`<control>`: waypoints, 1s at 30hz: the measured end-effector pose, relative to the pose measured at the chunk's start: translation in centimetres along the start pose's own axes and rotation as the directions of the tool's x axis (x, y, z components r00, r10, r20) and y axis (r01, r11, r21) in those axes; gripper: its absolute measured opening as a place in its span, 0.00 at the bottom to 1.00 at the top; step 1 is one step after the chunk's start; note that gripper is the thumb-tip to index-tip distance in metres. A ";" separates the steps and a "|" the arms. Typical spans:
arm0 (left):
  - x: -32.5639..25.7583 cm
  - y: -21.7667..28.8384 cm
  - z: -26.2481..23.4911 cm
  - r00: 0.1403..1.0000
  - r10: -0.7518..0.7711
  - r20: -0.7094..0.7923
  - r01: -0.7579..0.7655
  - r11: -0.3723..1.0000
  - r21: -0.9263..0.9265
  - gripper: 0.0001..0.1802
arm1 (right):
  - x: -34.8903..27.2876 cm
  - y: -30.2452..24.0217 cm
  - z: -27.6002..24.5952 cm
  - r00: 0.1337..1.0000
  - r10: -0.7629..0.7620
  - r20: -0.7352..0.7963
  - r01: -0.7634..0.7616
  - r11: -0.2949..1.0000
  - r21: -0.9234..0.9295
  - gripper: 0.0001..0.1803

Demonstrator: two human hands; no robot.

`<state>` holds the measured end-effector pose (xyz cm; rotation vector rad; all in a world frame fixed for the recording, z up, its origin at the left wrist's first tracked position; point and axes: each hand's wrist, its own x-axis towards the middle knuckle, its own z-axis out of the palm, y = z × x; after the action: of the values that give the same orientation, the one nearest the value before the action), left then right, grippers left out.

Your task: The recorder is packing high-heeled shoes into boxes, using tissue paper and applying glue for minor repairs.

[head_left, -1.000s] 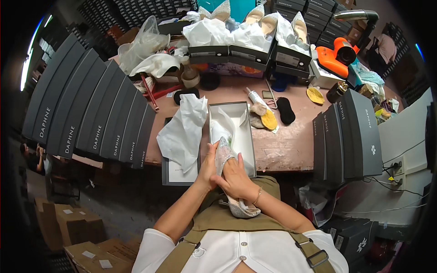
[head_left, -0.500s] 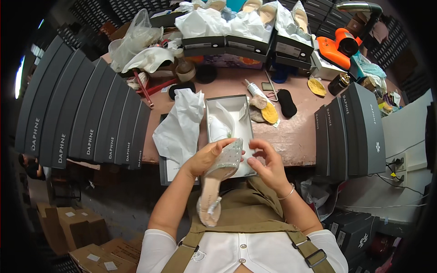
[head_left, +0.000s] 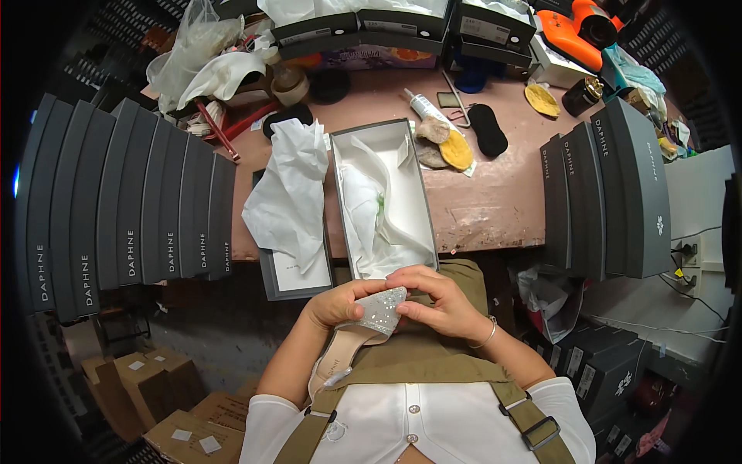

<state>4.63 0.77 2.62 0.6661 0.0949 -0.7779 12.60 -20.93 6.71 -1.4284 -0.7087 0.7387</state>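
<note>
A glittery silver shoe (head_left: 377, 313) with a pointed toe and beige insole is held close to my body. My left hand (head_left: 338, 304) wraps the toe part from the left, thumb on top. On the other side my right hand (head_left: 435, 300) grips the toe tip, its thumb pressed near the point. The heel end hangs down toward my left strap. Just beyond my hands an open shoe box (head_left: 430, 209) holds white tissue paper (head_left: 363, 193) around something mostly hidden. Left of it lies a box lid (head_left: 272, 272) with a crumpled white sheet (head_left: 286, 185) over it.
Upright grey shoe boxes (head_left: 147, 201) line the left, and more (head_left: 610, 193) stand at the right. Yellow and beige pads (head_left: 456, 151), a white tube (head_left: 423, 107) and a black pad (head_left: 488, 130) lie behind the open box. An orange tool (head_left: 568, 39) sits at the back right.
The shoe has come nearer my body. My right hand, earlier apart with fingers spread, now grips its toe. The view has tipped downward, showing more of the open box.
</note>
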 end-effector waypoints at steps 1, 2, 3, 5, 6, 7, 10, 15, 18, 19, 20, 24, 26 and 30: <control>-0.1 -0.1 0.0 1.000 0.030 0.006 -0.030 0.999 0.040 0.58 | 0.1 0.0 0.0 1.000 -0.017 0.007 0.018 1.000 -0.013 0.19; -0.2 -0.2 0.0 0.998 0.059 0.015 -0.060 0.995 0.081 0.57 | 0.1 0.0 -0.1 0.999 -0.035 0.014 0.035 0.999 -0.027 0.18; -0.3 -0.2 0.1 0.996 0.091 0.024 -0.093 0.988 0.122 0.56 | 0.2 0.0 -0.1 0.999 -0.031 0.024 0.032 0.999 -0.023 0.18; -0.6 0.1 0.6 0.997 0.068 -0.033 -0.063 0.989 0.137 0.55 | 0.2 0.0 -0.2 0.999 -0.024 0.044 0.025 1.000 -0.017 0.18; -0.7 0.3 0.8 0.996 0.058 -0.063 -0.048 0.988 0.144 0.55 | 0.2 0.0 -0.2 0.999 -0.014 0.045 0.014 1.000 -0.002 0.18; -0.7 0.4 0.9 0.996 0.057 -0.070 -0.045 0.986 0.158 0.55 | 0.2 0.1 -0.1 0.999 -0.004 0.045 0.003 1.000 0.013 0.17; -0.9 0.3 1.0 0.994 0.056 -0.089 -0.039 0.983 0.177 0.53 | 0.0 0.5 0.0 0.999 0.010 0.047 -0.013 0.999 0.050 0.17; -1.9 -1.3 -0.1 0.986 0.161 -0.041 -0.143 0.947 0.287 0.47 | -0.3 1.1 0.2 0.996 0.085 0.035 -0.088 0.993 0.083 0.18; -4.1 -3.9 0.8 0.960 0.101 -0.261 -0.032 0.966 0.255 0.37 | -0.6 1.8 0.2 0.978 0.195 0.077 -0.206 0.960 0.190 0.21; -4.7 -4.9 0.8 0.928 0.082 -0.364 0.008 0.971 0.240 0.35 | -0.5 2.0 0.3 0.976 0.196 0.093 -0.212 0.951 0.226 0.22; -4.6 -5.3 0.9 0.890 0.121 -0.440 -0.010 0.969 0.246 0.28 | -0.4 2.2 0.6 0.975 0.197 0.108 -0.219 0.940 0.260 0.23; -5.1 -2.7 0.9 0.913 0.031 -0.406 -0.079 0.992 -0.102 0.23 | 1.6 2.1 2.2 0.983 0.115 0.143 -0.143 0.969 0.203 0.30; -5.0 -2.2 -0.5 0.954 0.048 -0.296 -0.099 0.982 -0.161 0.24 | 2.9 1.3 2.8 0.989 0.096 0.116 -0.123 0.958 0.257 0.30; -4.3 -1.0 -1.1 0.975 0.055 -0.214 -0.111 0.959 -0.261 0.28 | 4.6 0.5 3.2 0.997 0.054 0.057 -0.065 0.973 0.222 0.30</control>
<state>1.01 3.53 2.57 0.4834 0.3540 -0.5987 12.78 -15.38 6.23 -1.2330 -0.6024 0.8759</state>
